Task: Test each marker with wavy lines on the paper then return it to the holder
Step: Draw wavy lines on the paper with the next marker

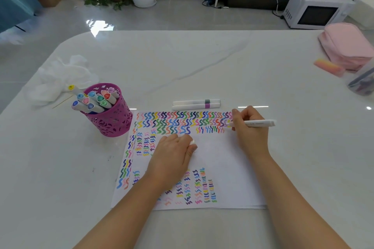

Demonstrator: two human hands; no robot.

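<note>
Work surface: a glossy white table (pixel 202 62) with grey marble veining and a rounded corner.

The paper (pixel 226 168), white, flat and rectangular, is lying in front of the person, carrying rows of short wavy strokes in many colours along its top, left and lower areas.

The right hand (pixel 250 127) is gripping one marker (pixel 261 123), a white, smooth, straight barrel, with the fingers curled round it. The marker's tip is touching the paper at the right end of the second row of strokes.

The left hand (pixel 174 151) is resting palm-down on the paper with its fingers curled in. It is pinching a small white cap (pixel 192 142), of which only the end is showing.

The holder (pixel 110 121), a magenta cylindrical cup with a cut-out leaf pattern, is standing upright just beside the paper's upper left corner. It is holding about eleven markers, their rounded coloured caps pointing up and leaning left.

Two further markers (pixel 196 103), white with one grey-green and one purple band, are lying side by side, touching, just beyond the paper's top edge.

Also present: one crumpled white sheet (pixel 58 79) on the left, and one soft pink pouch (pixel 348 44) on the far right.
</note>
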